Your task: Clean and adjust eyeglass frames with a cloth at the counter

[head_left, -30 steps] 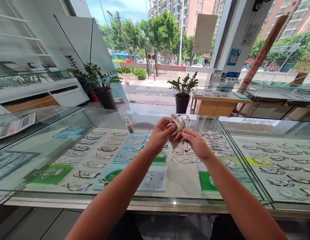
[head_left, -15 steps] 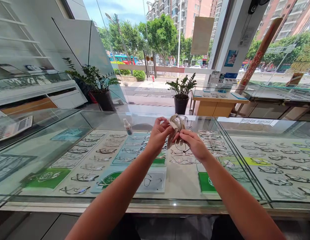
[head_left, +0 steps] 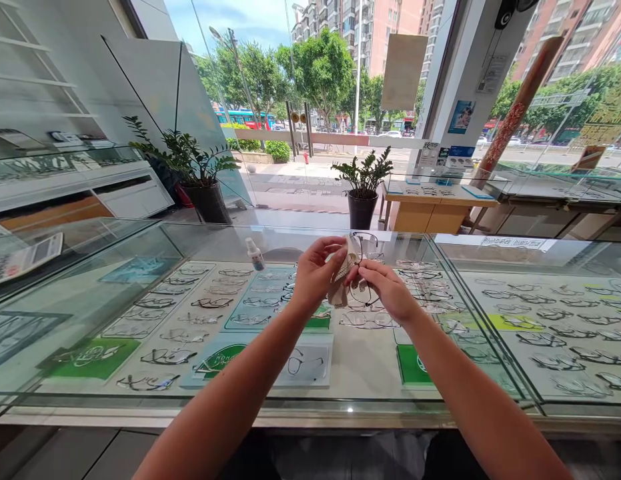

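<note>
Above the glass counter, my right hand (head_left: 385,287) pinches a pair of thin dark-rimmed eyeglasses (head_left: 369,294) near the middle of the frame. The glasses are turned on end, one lens above the other. My left hand (head_left: 317,270) is closed on a beige cleaning cloth (head_left: 339,291), which hangs below its fingers and touches the glasses from the left. Part of the upper lens is behind the cloth and fingers. A small white spray bottle (head_left: 255,255) stands upright on the counter, left of my left hand.
Under the glass top of the display counter (head_left: 360,421) lie several rows of eyeglasses (head_left: 167,357) and green cards (head_left: 413,365). Potted plants (head_left: 363,208) stand beyond the counter, before the window. A printed sheet (head_left: 27,260) lies at far left.
My left hand has shifted slightly down and left with the cloth, which no longer wraps over the upper lens. More of the upper rim shows. My right hand stays nearly still.
</note>
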Demonstrator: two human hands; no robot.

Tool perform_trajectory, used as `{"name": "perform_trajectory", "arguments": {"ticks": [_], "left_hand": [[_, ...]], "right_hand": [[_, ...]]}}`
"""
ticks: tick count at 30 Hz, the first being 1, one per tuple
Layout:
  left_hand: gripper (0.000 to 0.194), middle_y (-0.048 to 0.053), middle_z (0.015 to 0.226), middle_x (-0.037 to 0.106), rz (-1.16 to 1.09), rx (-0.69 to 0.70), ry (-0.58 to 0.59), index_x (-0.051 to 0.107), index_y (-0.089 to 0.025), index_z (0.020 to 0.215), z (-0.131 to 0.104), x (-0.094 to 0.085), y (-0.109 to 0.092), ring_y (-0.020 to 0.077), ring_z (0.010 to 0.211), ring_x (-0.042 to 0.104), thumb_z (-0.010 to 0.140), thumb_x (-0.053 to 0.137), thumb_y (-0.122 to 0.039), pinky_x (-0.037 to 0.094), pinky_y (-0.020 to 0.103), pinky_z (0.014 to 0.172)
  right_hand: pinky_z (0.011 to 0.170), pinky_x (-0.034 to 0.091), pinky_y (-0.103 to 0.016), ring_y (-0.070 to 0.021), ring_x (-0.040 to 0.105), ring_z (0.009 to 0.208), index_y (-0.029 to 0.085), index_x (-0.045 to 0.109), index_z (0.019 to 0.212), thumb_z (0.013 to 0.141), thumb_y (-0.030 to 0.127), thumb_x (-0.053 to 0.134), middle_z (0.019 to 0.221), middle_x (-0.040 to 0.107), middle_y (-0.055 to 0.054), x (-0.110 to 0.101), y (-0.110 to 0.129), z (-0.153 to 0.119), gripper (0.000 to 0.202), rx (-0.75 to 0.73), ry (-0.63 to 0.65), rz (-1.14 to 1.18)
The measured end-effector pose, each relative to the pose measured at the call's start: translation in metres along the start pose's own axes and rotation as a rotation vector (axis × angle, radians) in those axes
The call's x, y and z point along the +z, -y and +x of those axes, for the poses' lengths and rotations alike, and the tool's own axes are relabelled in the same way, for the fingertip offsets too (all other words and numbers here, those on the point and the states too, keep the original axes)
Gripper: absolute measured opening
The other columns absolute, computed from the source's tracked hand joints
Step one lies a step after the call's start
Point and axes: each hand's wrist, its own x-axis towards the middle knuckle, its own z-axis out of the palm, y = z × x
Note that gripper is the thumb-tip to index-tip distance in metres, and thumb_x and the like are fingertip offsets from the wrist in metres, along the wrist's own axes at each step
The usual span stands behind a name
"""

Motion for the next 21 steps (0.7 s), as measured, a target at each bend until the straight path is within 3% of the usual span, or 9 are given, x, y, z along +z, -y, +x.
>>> {"name": "perform_trajectory", "arguments": {"ticks": [5, 8, 12, 16, 21], "left_hand": [[0.031, 0.008, 0.111, 0.082, -0.029, -0.023, 0.021, 0.083, -0.021, 0.114, -0.004, 0.004, -0.007, 0.0214, 0.106, 0.073, 0.085, 0.090, -0.027, 0.056, 0.028, 0.091], [0.032, 0.006, 0.105, 0.081, -0.076, -0.037, 0.014, 0.081, -0.020, 0.110, -0.004, 0.007, -0.008, 0.0180, 0.096, 0.073, 0.082, 0.094, -0.029, 0.056, 0.025, 0.086], [0.048, 0.004, 0.100, 0.080, -0.130, -0.076, 0.036, 0.075, -0.019, 0.111, -0.002, 0.006, -0.005, 0.0141, 0.083, 0.072, 0.075, 0.100, -0.038, 0.057, 0.023, 0.076], [0.050, 0.000, 0.076, 0.074, -0.138, -0.213, 0.218, 0.070, -0.015, 0.108, 0.000, 0.000, -0.002, 0.0085, 0.051, 0.057, 0.083, 0.092, -0.053, 0.047, 0.023, 0.054], [0.046, 0.000, 0.064, 0.067, -0.186, -0.303, 0.405, 0.069, -0.014, 0.099, 0.000, -0.004, -0.004, 0.0115, 0.053, 0.061, 0.088, 0.087, -0.055, 0.050, 0.024, 0.059]], "right_hand": [[0.086, 0.043, -0.036, -0.0217, 0.057, 0.089, 0.024, 0.079, 0.088, 0.101, 0.045, 0.060, 0.091, 0.069, -0.005, 0.000, -0.004, 0.001, 0.031, 0.012, -0.001, 0.005], [0.086, 0.043, -0.037, -0.0214, 0.057, 0.088, 0.024, 0.079, 0.089, 0.102, 0.044, 0.059, 0.090, 0.068, -0.005, 0.000, -0.006, 0.001, 0.031, 0.003, 0.010, 0.006], [0.085, 0.043, -0.036, -0.0218, 0.057, 0.089, 0.023, 0.079, 0.089, 0.102, 0.045, 0.061, 0.089, 0.070, -0.005, 0.001, -0.004, 0.001, 0.031, 0.002, 0.023, -0.004], [0.084, 0.043, -0.037, -0.0219, 0.058, 0.090, 0.022, 0.078, 0.089, 0.102, 0.042, 0.060, 0.090, 0.072, -0.005, -0.001, -0.003, 0.001, 0.030, -0.002, 0.039, 0.014], [0.086, 0.041, -0.037, -0.0222, 0.060, 0.090, 0.022, 0.078, 0.086, 0.103, 0.037, 0.058, 0.089, 0.073, -0.005, -0.006, -0.008, 0.003, 0.030, -0.013, 0.077, 0.030]]}}
